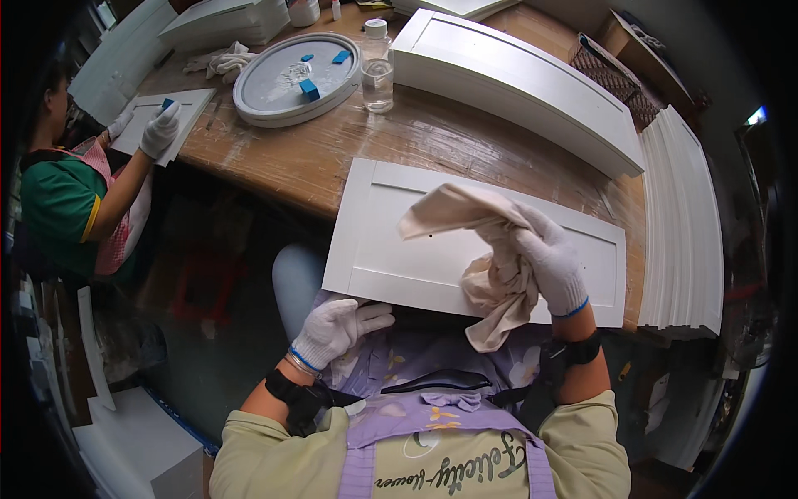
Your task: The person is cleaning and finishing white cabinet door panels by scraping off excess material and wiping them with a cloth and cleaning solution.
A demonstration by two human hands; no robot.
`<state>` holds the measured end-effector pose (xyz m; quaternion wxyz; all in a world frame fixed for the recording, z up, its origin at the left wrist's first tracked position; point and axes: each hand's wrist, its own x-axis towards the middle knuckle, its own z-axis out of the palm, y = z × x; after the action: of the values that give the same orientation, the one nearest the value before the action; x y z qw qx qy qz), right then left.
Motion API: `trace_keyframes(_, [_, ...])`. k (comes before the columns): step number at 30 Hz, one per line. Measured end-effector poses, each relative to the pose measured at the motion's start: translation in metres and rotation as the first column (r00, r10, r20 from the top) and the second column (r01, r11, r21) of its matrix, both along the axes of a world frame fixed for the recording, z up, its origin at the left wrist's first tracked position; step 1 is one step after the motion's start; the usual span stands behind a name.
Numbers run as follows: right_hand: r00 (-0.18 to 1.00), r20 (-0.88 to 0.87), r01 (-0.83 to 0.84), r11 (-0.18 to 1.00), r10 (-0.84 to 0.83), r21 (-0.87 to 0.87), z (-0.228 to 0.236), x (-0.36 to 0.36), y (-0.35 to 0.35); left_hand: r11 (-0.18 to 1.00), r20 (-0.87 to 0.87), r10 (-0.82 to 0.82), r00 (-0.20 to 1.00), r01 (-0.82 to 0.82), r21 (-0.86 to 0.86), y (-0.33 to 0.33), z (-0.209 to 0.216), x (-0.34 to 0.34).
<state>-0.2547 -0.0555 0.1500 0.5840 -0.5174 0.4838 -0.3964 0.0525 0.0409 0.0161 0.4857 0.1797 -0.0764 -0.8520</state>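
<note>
A white cabinet panel point(378, 233) with a raised frame round a recessed middle lies at the table's near edge and juts out over my lap. My right hand point(550, 259), in a white knit glove, grips a crumpled beige cloth point(499, 279) above the panel's right half. One end of the cloth spreads leftward over the recess; another hangs past the near edge. Gloved as well, my left hand point(337, 331) is just below the panel's near left corner, fingers stretched out and holding nothing. A few small dark spots show on the panel.
Beyond the panel stands a stack of white panels point(507, 79); another stack point(677, 224) rises at the right. A clear bottle point(377, 79) stands beside a round white lid point(274, 96) carrying blue sponge pieces point(309, 89). At far left a gloved co-worker point(66, 195) handles another panel.
</note>
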Motion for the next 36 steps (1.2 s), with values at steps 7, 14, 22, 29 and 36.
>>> trace_keyframes(7, [-0.034,-0.875,-0.073,0.874,-0.484,-0.48,-0.091,-0.043,0.016,0.994,0.107,0.111,0.988,-0.108,-0.026,-0.01,0.009,0.015])
trace_keyframes(14, [0.339,-0.806,-0.437,0.677,-0.486,-0.592,-0.073,0.11,-0.057,0.992,0.122,0.124,0.985,-0.121,-0.036,-0.013,0.014,0.018])
trace_keyframes(22, [0.207,-0.656,-0.956,0.291,0.726,0.021,0.003,0.145,-0.021,0.978,0.032,0.21,0.977,-0.21,-0.01,-0.017,0.004,0.023])
trace_keyframes(29, [0.385,-0.886,-0.8,0.573,0.258,-0.18,0.011,0.161,-0.032,0.99,0.022,0.015,1.0,-0.012,-0.138,-0.034,-0.019,0.027])
trace_keyframes(36, [0.46,-0.856,-0.614,0.612,-0.235,-0.498,-0.056,0.189,-0.107,0.998,0.005,0.036,0.999,-0.036,-0.052,-0.035,-0.03,0.022])
